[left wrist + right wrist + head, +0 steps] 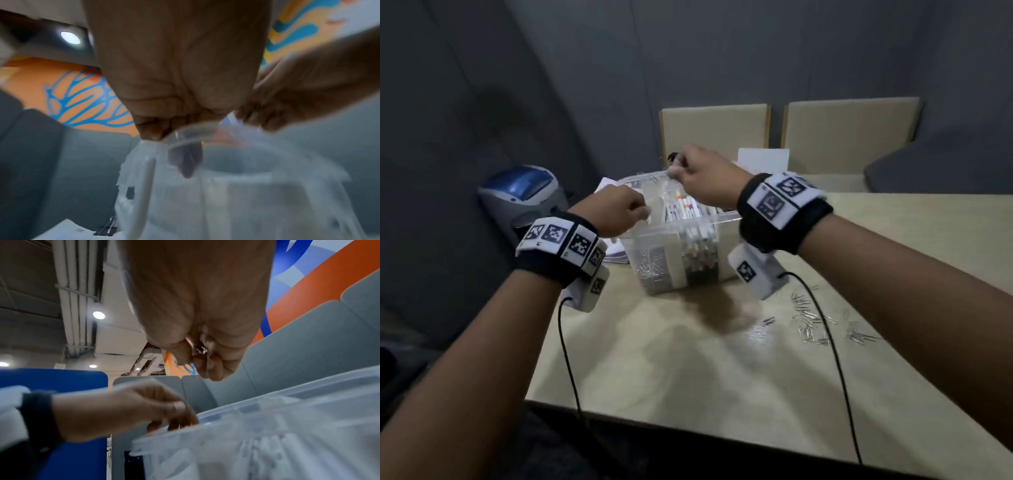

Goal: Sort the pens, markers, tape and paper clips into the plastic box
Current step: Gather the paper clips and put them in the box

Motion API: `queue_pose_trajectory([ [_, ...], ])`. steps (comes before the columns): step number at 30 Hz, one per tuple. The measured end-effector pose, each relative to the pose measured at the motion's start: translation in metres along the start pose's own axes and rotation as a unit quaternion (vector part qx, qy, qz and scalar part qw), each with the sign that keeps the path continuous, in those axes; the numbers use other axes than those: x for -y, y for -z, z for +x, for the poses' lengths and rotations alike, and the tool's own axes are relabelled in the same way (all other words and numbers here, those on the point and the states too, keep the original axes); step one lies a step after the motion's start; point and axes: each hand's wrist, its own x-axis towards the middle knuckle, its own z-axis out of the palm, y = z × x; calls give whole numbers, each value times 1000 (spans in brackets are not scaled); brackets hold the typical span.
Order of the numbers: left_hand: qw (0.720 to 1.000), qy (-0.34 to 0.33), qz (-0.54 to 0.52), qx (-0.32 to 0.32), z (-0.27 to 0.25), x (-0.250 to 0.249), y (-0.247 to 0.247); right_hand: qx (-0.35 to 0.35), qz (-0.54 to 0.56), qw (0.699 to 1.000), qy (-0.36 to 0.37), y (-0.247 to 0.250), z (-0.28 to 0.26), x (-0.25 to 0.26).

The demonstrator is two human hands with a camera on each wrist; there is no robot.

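The clear plastic box (pixel 722 219) stands in the middle of the table, with white markers (pixel 686 209) upright in its middle section and a heap of paper clips (pixel 650 270) in its near left section. My left hand (pixel 643 212) grips the box's left rim, fingers curled over the edge (pixel 185 134). My right hand (pixel 676 169) hovers over the far rim, and its curled fingers pinch a few metal paper clips (pixel 200 350). More loose paper clips (pixel 811 322) lie scattered on the table to the right of the box.
A blue and grey machine (pixel 524 195) sits off the table's left side. Papers held by a binder clip (pixel 107 227) lie under the box's left side. A white box (pixel 763 161) and two beige chairs (pixel 715 130) stand behind. The table's front edge is near me.
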Motion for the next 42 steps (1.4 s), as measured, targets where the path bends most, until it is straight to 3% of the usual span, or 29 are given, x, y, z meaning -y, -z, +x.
queue_pose_trajectory([
  [2,997,3,-70,-25,-6,9,1,23,-2,1000,-19,-18,20,18],
  [4,985,23,-141,-100,-11,20,7,53,-6,998,-40,-36,34,25],
  [9,946,69,-200,-246,-20,33,21,121,-37,991,-50,-58,36,19],
  [13,927,18,-233,-295,-23,10,30,114,40,992,-28,-50,20,9],
  [16,925,-63,-216,-307,-28,-32,32,32,93,995,5,-30,-9,-10],
  [19,927,-158,-218,-262,-33,-70,16,-44,88,994,50,-3,-63,-43],
  [21,936,-217,-208,-181,-33,-93,-7,-45,55,997,26,12,-105,-77],
  [24,950,-275,-151,-4,-31,-124,-51,43,-31,996,-76,33,-168,-138],
  [26,953,-279,-81,91,-29,-140,-81,112,-95,976,-159,46,-208,-173],
  [29,946,-266,-33,180,-26,-158,-116,161,-168,939,-251,62,-256,-209],
  [33,946,-248,-26,207,-19,-167,-131,146,-113,938,-293,62,-282,-219],
  [37,947,-242,-34,207,-17,-172,-133,74,-75,964,-243,36,-273,-217],
  [42,954,-227,-73,179,-25,-167,-132,80,-98,976,-177,1,-236,-199],
])
